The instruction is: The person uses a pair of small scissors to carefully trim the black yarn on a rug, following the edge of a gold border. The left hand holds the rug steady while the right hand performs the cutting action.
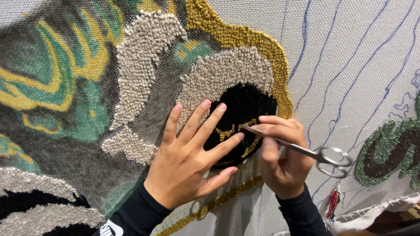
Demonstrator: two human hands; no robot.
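- Left hand lies open and flat on the cloth, fingers spread, fingertips on the black patch and the grey tufted ring around it
- Right hand is closed around the scissors, pinching the blades near the middle; the tips touch the black patch just right of the left fingertips
- Scissor loops stick out to the right of the hand, clear of the cloth
- Black patch sits mid-scene, with thin gold lines in it, ringed by grey and then by a gold border
- Left of the hands: printed green, gold and grey pattern, partly tufted
- Right: bare cloth with blue drawn lines and a green tufted shape at the edge
- A red thread tassel hangs below the scissor loops
- Both sleeves are black
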